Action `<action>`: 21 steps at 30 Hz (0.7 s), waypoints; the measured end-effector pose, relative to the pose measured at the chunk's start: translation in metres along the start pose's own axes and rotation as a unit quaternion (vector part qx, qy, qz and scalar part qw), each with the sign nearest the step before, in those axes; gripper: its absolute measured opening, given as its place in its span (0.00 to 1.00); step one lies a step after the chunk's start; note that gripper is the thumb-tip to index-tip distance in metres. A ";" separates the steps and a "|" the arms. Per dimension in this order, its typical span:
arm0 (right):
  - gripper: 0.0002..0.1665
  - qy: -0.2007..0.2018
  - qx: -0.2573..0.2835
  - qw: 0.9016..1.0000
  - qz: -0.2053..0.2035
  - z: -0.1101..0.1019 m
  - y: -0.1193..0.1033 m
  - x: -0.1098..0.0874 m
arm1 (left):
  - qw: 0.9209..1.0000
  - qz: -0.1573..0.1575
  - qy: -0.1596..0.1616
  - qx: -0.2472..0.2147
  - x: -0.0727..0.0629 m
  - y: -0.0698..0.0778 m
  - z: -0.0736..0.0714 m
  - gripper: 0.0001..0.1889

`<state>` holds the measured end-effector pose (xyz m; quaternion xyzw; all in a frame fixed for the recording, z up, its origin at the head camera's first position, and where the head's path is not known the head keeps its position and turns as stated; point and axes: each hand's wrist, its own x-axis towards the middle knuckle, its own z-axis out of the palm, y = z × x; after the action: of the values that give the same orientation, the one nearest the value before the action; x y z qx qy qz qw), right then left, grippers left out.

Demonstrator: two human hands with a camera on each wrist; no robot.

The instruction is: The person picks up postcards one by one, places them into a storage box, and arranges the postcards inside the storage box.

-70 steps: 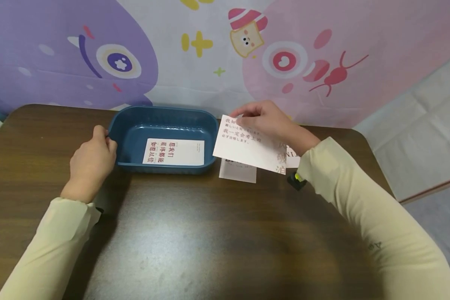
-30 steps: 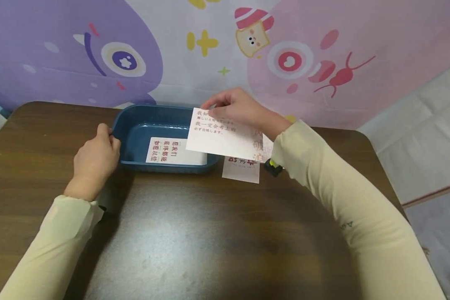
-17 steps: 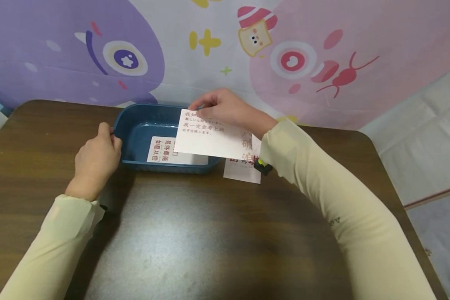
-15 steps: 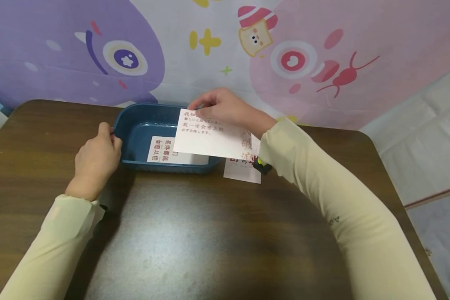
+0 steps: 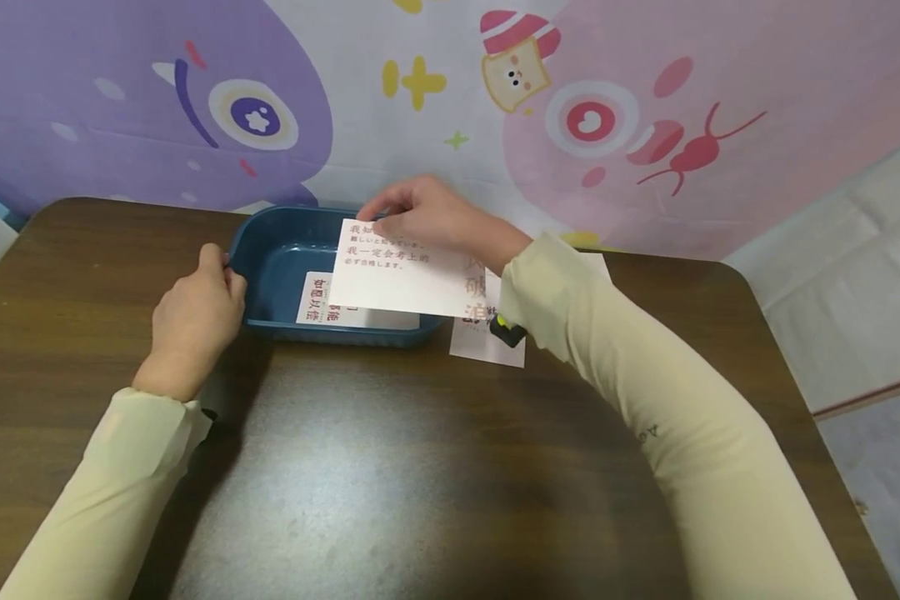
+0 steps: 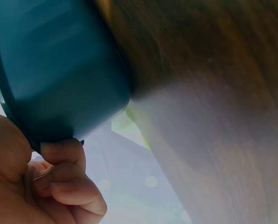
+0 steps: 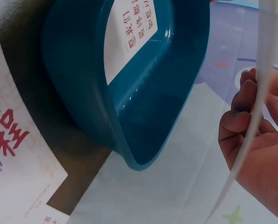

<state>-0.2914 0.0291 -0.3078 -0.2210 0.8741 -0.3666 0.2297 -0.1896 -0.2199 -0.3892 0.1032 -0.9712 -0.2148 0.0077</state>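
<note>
My left hand (image 5: 193, 321) grips the left end of a dark blue tray (image 5: 266, 267). In the left wrist view, its thumb and curled fingers (image 6: 66, 151) pinch the tray's rim. Between thumb and fingertips of my right hand (image 5: 429, 218) hangs a white card (image 5: 401, 287) with red Chinese and Japanese print, tilted over the tray's right half. The right wrist view catches this card edge-on, as a pale strip (image 7: 252, 133). Inside the tray lies another printed card (image 5: 313, 302), partly hidden by the held one.
Right of the tray, a card (image 5: 487, 350) lies on the brown wooden table (image 5: 390, 467), beneath my right wrist. Part of another card (image 5: 596, 265) shows behind the right sleeve. A cartoon-printed cloth (image 5: 420, 150) hangs close behind the table.
My right hand has carried the held card leftward from beside the tray to over it, slowing lately. More of the tray's card is covered. The left hand has kept its grip on the rim.
</note>
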 end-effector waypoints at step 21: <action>0.15 -0.028 -0.012 1.000 0.001 0.018 -0.010 0.023 | 1.000 0.006 0.010 -0.005 0.000 -0.002 0.000 0.19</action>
<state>-0.2972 -0.0001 -0.3173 -0.2328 0.8719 -0.3495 0.2517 -0.1893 -0.2220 -0.3904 0.0998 -0.9705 -0.2186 0.0196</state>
